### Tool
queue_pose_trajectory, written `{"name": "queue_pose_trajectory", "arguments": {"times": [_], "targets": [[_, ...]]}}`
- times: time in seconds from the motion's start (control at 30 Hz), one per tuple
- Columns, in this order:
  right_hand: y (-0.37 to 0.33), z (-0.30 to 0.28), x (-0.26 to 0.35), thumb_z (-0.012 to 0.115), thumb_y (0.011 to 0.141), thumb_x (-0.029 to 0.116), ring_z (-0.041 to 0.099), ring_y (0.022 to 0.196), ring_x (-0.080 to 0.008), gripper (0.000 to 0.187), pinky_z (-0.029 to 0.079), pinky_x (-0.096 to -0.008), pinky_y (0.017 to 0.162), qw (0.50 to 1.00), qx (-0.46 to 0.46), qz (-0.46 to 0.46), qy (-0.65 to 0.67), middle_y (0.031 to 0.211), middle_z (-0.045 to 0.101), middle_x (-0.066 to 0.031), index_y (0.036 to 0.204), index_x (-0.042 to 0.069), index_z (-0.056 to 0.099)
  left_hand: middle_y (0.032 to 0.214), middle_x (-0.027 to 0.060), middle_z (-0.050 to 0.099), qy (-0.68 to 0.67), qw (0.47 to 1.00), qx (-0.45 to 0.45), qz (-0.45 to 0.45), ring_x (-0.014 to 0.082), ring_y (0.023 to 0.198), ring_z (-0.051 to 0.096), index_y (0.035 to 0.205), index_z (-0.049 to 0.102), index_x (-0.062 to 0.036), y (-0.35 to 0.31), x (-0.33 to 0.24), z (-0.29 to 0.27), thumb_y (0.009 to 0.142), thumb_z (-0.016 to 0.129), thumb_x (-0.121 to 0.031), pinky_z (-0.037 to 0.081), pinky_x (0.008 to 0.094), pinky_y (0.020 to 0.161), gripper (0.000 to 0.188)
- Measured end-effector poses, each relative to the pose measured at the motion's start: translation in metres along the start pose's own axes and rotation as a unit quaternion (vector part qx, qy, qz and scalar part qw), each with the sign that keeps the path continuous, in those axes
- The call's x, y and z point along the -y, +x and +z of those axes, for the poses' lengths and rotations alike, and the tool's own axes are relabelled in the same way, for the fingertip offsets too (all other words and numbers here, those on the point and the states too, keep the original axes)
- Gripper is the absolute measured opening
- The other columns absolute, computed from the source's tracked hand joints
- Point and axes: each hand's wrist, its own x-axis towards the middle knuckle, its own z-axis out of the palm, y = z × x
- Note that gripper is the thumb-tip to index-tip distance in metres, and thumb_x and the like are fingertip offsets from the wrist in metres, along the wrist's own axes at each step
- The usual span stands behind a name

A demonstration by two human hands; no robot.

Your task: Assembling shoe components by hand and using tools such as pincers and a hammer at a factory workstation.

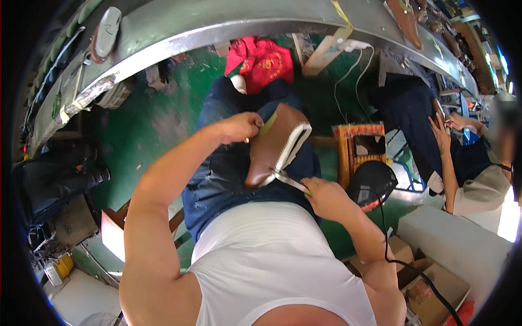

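Note:
Over my lap I have a brown leather shoe upper [277,136], its bottom facing right with a white, jagged edge around a gap. My left hand [242,127] grips it at the upper left, fingers closed beside a yellowish patch. In my right hand [329,201] is a slim tool [291,182] with a pale handle, possibly a knife. Its narrow metal end meets the white edge near the toe. The exact kind of tool is too small to make out.
A metal workbench [234,32] curves across the far side, with a grey-soled shoe [106,33] at left and brown shoes [403,22] at right. A red cloth bag [261,62], a woven seat [348,152] and a black cap [372,182] lie beyond. Another person [484,185] works at right.

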Motion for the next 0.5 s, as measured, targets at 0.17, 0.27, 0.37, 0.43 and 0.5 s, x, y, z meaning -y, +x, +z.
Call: {"name": "queue_pose_trajectory", "arguments": {"times": [0.17,0.27,0.37,0.43,0.5], "targets": [[-0.016,0.003,-0.005,0.058,0.089,0.014,0.064,0.089,-0.041,0.03,0.052,-0.0495,0.077,0.996,0.034,0.071,0.052,0.099,0.065,-0.021,0.116,0.001,0.058,0.088,0.0054,0.064,-0.144,0.985,-0.095,-0.015,0.0136,0.077,0.061,0.102,0.063,-0.0004,-0.027,-0.008,0.021,0.08,0.052,-0.006,0.049,0.0282,0.068,0.025],[-0.026,0.014,-0.01,0.059,0.089,0.014,0.064,0.089,-0.0409,0.03,0.052,-0.049,0.077,0.996,0.024,0.057,0.06,0.099,0.065,-0.0208,0.117,0.001,0.058,0.094,0.0058,0.065,-0.223,0.953,-0.181,0.095,0.0121,0.083,0.06,0.112,0.062,0.0004,-0.046,-0.003,0.054,0.09,0.058,-0.011,0.047,0.025,0.075,0.025],[-0.026,0.017,-0.009,0.059,0.089,0.015,0.064,0.09,-0.0407,0.031,0.052,-0.0487,0.078,0.996,0.018,0.062,0.06,0.099,0.065,-0.0208,0.117,0.002,0.058,0.098,0.0049,0.064,-0.228,0.934,-0.233,0.143,0.0107,0.087,0.058,0.122,0.059,0.0016,-0.051,-0.001,0.072,0.097,0.059,-0.017,0.047,0.0253,0.077,0.031],[-0.02,0.011,-0.007,0.06,0.089,0.015,0.064,0.089,-0.0407,0.03,0.052,-0.0486,0.078,0.997,0.027,0.063,0.047,0.099,0.065,-0.0209,0.116,0.001,0.058,0.098,0.0034,0.062,-0.313,0.909,-0.253,0.107,0.0097,0.086,0.056,0.125,0.057,0.0011,-0.052,-0.007,0.069,0.097,0.059,-0.018,0.046,0.026,0.076,0.033],[-0.014,0.006,-0.005,0.06,0.089,0.015,0.064,0.088,-0.0409,0.03,0.052,-0.0487,0.078,0.997,0.038,0.061,0.027,0.098,0.065,-0.0211,0.115,0.0,0.058,0.091,0.0031,0.061,-0.307,0.903,-0.284,0.1,0.0118,0.083,0.056,0.116,0.062,0.0015,-0.043,-0.009,0.07,0.1,0.056,-0.025,0.045,0.0284,0.074,0.031]]}}
